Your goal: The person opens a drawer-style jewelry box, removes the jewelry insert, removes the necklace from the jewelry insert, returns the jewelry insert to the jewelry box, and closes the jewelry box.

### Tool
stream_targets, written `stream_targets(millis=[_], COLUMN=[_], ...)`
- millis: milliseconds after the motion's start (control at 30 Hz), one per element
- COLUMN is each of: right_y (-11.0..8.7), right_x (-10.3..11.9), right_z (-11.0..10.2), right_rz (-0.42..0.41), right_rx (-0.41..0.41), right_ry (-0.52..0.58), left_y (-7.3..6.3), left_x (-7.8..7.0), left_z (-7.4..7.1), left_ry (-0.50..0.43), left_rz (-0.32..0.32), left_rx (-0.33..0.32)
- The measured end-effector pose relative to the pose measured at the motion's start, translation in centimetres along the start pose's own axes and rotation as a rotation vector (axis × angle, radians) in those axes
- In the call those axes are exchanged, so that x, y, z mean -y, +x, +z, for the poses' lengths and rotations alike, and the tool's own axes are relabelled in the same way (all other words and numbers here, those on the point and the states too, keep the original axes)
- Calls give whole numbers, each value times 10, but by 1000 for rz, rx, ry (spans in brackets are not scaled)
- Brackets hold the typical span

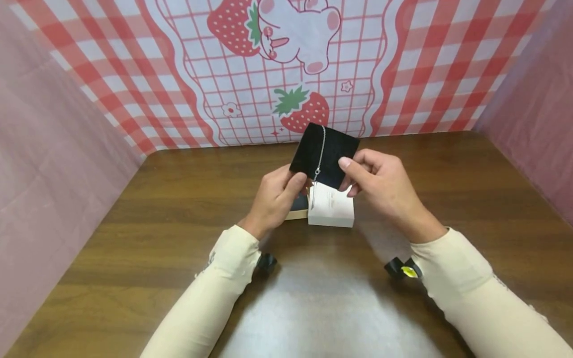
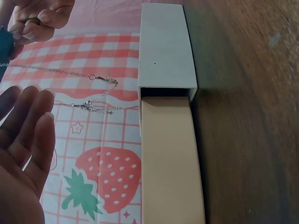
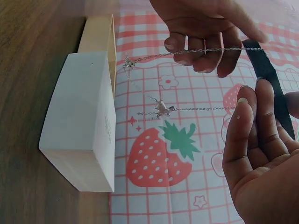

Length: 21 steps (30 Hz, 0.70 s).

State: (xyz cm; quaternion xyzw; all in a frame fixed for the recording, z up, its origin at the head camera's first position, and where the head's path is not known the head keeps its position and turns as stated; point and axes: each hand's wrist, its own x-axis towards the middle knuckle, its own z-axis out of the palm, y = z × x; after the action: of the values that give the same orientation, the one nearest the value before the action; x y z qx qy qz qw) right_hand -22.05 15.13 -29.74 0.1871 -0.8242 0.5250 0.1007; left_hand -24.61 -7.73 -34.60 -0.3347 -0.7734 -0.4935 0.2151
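A square black velvet-like pad (image 1: 304,151) is pinched between both hands above the table. My left hand (image 1: 274,196) grips its near left corner, thumb on top. At the right edge, my right hand (image 1: 387,186) pinches it with the thumb on the face and fingers behind. A thin silver chain necklace (image 1: 323,144) lies across the pad and dangles below its near edge. In the right wrist view, small sparkling charms (image 3: 163,108) hang on the loose part of the chain. The pad shows there edge-on as a dark strip (image 3: 266,70).
Below the hands stands a white box sleeve (image 1: 331,219) with small print on top. A beige drawer box (image 2: 170,154) with a dark inside sticks partly out of its left end. Behind the brown wooden table (image 1: 201,278) hangs a strawberry-patterned cloth (image 1: 241,119).
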Motion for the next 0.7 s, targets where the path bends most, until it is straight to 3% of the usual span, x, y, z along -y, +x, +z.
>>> stream_targets(millis=[233,433,700], right_y=[1,1,2], right_x=[-2,-1,-2], right_z=[0,-1,-2], right_rz=[-26,-33,-40], right_rx=[-18,-36,-49], right_ry=[3,9,20], left_y=[-2,-2,-1], left_x=[-1,-1,0], left_z=[4,9,10], left_ry=[-1,17,29], left_rz=[34,113,153], left_rx=[78,79,93])
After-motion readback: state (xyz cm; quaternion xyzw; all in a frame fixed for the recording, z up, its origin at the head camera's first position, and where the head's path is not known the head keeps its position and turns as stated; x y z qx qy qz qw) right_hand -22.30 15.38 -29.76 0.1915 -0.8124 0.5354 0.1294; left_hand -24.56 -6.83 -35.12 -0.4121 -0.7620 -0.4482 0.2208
